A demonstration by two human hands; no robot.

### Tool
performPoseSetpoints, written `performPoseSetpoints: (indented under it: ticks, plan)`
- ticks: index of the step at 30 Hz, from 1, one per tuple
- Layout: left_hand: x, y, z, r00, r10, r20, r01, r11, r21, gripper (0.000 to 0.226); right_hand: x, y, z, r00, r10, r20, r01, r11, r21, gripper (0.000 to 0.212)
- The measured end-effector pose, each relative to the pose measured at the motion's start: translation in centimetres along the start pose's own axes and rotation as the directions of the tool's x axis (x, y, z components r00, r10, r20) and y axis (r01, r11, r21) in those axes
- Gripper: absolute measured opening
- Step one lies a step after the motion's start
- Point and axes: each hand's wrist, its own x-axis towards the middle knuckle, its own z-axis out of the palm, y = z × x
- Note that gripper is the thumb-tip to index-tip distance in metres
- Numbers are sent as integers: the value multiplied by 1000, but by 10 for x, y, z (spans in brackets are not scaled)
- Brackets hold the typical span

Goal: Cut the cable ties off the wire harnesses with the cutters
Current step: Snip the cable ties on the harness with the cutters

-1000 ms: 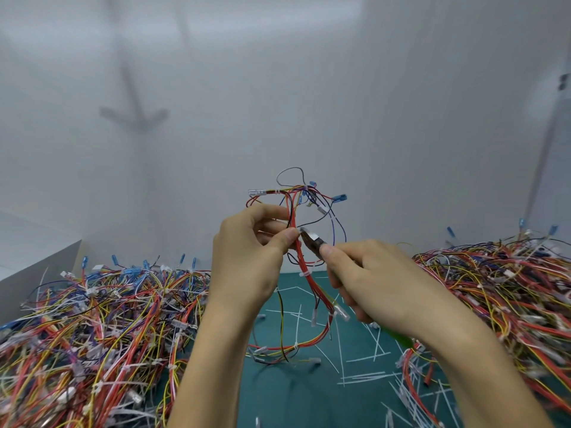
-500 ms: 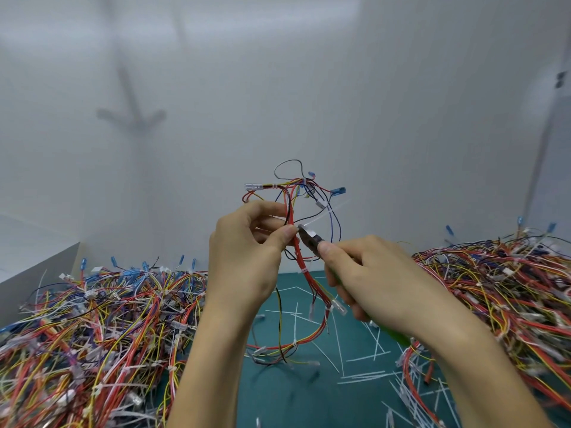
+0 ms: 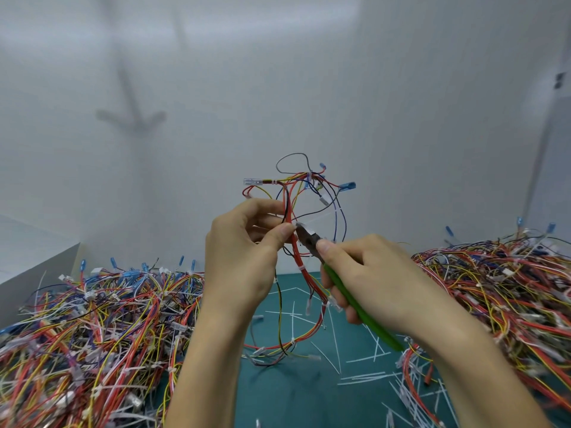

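My left hand (image 3: 244, 251) pinches a wire harness (image 3: 304, 273) of red, yellow and black wires, held upright above the green mat (image 3: 296, 390). My right hand (image 3: 367, 279) grips green-handled cutters (image 3: 346, 288), whose dark jaws (image 3: 306, 234) sit at a white cable tie (image 3: 318, 218) on the red bundle beside my left thumb tip. The tie's tail sticks out to the upper right. More white ties ring the harness lower down.
A big heap of tied harnesses (image 3: 92, 329) covers the left side, and another heap (image 3: 500, 288) fills the right. Cut white tie pieces (image 3: 364, 375) litter the mat between them. A white wall rises behind, and a grey box edge (image 3: 37, 273) stands far left.
The harness and both hands have risen slightly. The cutter jaws stay at the tie by my left thumb, and the tie's white tail now shows pointing up to the right.
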Motion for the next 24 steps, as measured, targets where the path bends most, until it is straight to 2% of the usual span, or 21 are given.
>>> performPoseSetpoints:
  ticks: [14,20,24]
  plan:
    - [2,-1,-5,1000,10,5,-10,998,-65,20,2,1,3,999,11,44,-18,988,153,56]
    - [3,-2,-6,1000,3,17,0,988,-157,20,2,2,4,997,-6,72,-11,971,238,56]
    - [2,-2,-4,998,-59,12,60,962,-268,18,4,1,7,996,8,94,-42,931,361,56]
